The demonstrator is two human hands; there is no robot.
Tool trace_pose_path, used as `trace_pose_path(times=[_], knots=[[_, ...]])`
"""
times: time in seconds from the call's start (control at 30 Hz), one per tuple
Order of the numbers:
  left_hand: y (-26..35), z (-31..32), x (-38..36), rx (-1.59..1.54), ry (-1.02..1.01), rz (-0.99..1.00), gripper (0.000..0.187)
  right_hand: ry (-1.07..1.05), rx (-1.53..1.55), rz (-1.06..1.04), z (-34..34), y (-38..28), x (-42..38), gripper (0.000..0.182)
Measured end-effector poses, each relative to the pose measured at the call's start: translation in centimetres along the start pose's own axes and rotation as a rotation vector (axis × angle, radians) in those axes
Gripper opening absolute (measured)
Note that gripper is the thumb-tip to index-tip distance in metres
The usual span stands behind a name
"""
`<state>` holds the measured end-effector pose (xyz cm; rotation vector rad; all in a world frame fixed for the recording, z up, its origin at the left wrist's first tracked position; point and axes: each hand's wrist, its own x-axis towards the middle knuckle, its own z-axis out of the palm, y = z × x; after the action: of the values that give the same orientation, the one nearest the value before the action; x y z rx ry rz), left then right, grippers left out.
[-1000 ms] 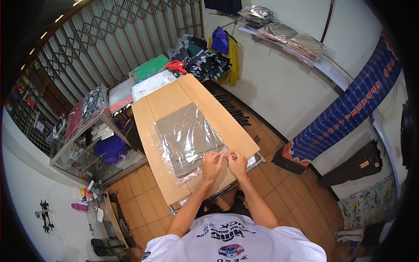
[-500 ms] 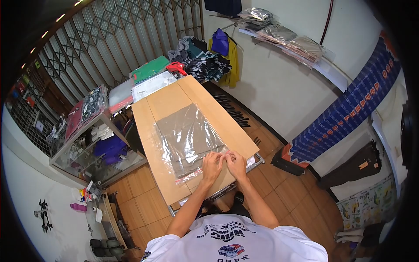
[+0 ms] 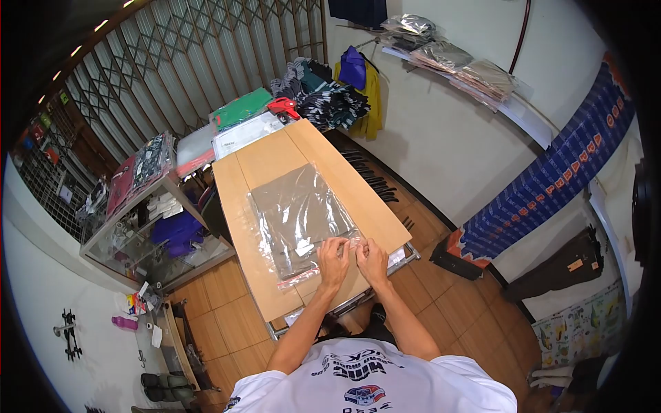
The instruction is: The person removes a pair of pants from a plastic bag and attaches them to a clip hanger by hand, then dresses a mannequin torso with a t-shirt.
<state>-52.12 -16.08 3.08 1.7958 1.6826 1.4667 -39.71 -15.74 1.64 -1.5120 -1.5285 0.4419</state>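
A clear plastic bag (image 3: 335, 212) with a folded grey-brown garment (image 3: 289, 206) inside lies flat on the wooden table (image 3: 258, 155). A red strip runs along the bag's near edge. At its near right corner my left hand (image 3: 334, 263) and my right hand (image 3: 372, 263) meet almost fingertip to fingertip. Both have their fingers pinched on the bag's edge. The exact spot between the fingertips is too small to make out. A small white patch, perhaps a label or glare, shows on the garment beside my left hand.
At the table's far end are red-handled scissors (image 3: 283, 107), a green packet (image 3: 242, 109) and white packets (image 3: 248, 134). A glass cabinet (image 3: 148, 224) adjoins the left side. Dark garments (image 3: 330, 103) are piled behind. A blue printed column (image 3: 544, 168) stands to the right.
My hands stay at the bag's near right corner, with the fingers shifting slightly. The white patch beside my left hand is newly visible. The whole view has moved slightly.
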Motion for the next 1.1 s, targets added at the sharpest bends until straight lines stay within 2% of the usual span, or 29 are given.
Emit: trace_pose_path(times=[0.17, 0.23, 0.4, 0.57, 0.7, 0.87, 0.9, 0.93, 1.03, 1.1], knots=[[0.1, -1.1, -0.9, 0.082, -0.041, 0.068, 0.020, 0.051, 0.101, 0.008, -0.3, -0.9, -0.2, 0.014], [-0.3, -1.6, -1.8, 0.131, -0.057, 0.072, 0.023, 0.031, 0.135, -0.061, -0.5, -1.0, -0.4, 0.024], [-0.8, -2.6, -1.6, 0.180, -0.091, 0.067, 0.025, -0.027, 0.138, 0.007, -0.1, -0.4, -0.6, 0.036], [0.5, -3.9, 0.9, 0.105, 0.067, 0.074, 0.023, -0.045, 0.079, 0.048, -0.3, -0.8, -0.4, 0.038], [-0.2, -4.4, 0.3, 0.092, -0.073, 0.017, 0.027, -0.024, 0.067, 0.055, -0.4, -1.2, -0.5, 0.041], [-0.9, -5.0, -2.2, 0.224, -0.139, 0.063, 0.028, -0.031, 0.093, 0.096, 0.1, -2.0, -0.8, 0.053], [-1.0, -5.2, -2.4, 0.242, -0.151, 0.070, 0.028, -0.002, 0.085, 0.026, 0.5, -1.8, -1.0, 0.056], [-1.1, -5.4, -2.4, 0.245, -0.149, 0.066, 0.028, 0.027, 0.076, -0.045, 0.9, -1.5, -1.2, 0.060], [-0.7, -5.9, -1.2, 0.189, -0.099, 0.038, 0.027, 0.030, 0.058, -0.056, 1.4, -0.9, -1.4, 0.061], [-0.1, -6.8, 0.5, 0.160, 0.036, 0.068, 0.024, 0.021, 0.049, -0.046, 1.4, -0.6, -1.4, 0.060]])
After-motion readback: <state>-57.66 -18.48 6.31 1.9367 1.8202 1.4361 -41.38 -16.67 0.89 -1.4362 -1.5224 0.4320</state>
